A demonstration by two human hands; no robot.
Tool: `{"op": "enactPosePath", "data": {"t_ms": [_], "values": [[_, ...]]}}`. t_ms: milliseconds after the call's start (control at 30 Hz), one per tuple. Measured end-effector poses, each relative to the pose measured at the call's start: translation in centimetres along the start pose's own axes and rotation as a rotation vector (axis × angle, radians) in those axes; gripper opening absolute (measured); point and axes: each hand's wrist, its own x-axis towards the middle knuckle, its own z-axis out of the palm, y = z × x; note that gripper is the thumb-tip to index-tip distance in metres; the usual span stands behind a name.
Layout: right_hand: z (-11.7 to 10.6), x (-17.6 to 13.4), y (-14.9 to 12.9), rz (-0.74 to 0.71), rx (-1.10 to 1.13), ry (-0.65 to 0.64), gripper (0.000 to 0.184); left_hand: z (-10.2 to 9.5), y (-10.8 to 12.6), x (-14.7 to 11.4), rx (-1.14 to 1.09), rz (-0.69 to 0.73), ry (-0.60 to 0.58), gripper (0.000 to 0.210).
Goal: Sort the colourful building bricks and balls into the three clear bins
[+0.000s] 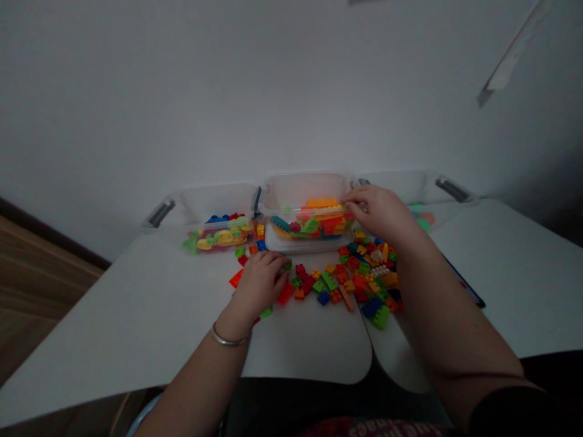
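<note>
My left hand (261, 280), with a silver bangle at the wrist, is low over loose toy bricks at the table's middle. Its fingers curl round a small green brick (287, 265) at the fingertips. My right hand (376, 209) reaches over the right rim of the middle clear plastic box (298, 212). Its thumb and fingers are drawn together; whatever is between them is hidden. Inside that box lie orange, green, red and teal bricks. A red brick (285, 294) rests beside my left thumb.
A heap of mixed bricks (373, 273) spreads below my right forearm. Clear boxes flank the middle one: the left box (218, 203) holds yellow, blue and green pieces, the right box (405, 185) a few pieces. A dark flat device (469, 288) lies right. A wall (291, 91) stands behind.
</note>
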Motion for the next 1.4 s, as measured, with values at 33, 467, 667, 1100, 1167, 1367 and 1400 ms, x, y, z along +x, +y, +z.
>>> {"op": "enactPosePath", "data": {"t_ms": [33, 467, 667, 1100, 1167, 1367, 1400], "values": [[-0.2, 0.0, -0.4, 0.023, -0.056, -0.050, 0.028, 0.0, 0.0, 0.0, 0.000, 0.000, -0.003, 0.026], [-0.1, -0.3, -1.5, 0.086, -0.039, -0.065, 0.043, -0.4, 0.4, 0.1, -0.018, -0.012, -0.012, 0.025], [-0.8, -0.5, -2.1, 0.057, 0.077, 0.096, 0.035, -0.5, 0.4, 0.1, -0.013, -0.023, -0.028, 0.024], [1.9, -1.4, -6.9, -0.171, 0.215, -0.351, 0.024, -0.5, 0.3, 0.2, 0.027, -0.151, 0.075, 0.021], [3.5, -1.5, -7.2, -0.234, 0.185, -0.449, 0.026, -0.5, 0.3, 0.2, 0.038, -0.151, 0.078, 0.022], [7.1, -2.5, -7.7, -0.397, 0.204, -0.507, 0.036, -0.6, 0.5, 0.4, 0.072, -0.156, 0.062, 0.022], [7.3, -2.6, -7.7, -0.414, 0.222, -0.508, 0.037, -0.6, 0.5, 0.4, 0.076, -0.163, 0.060, 0.023]]}}
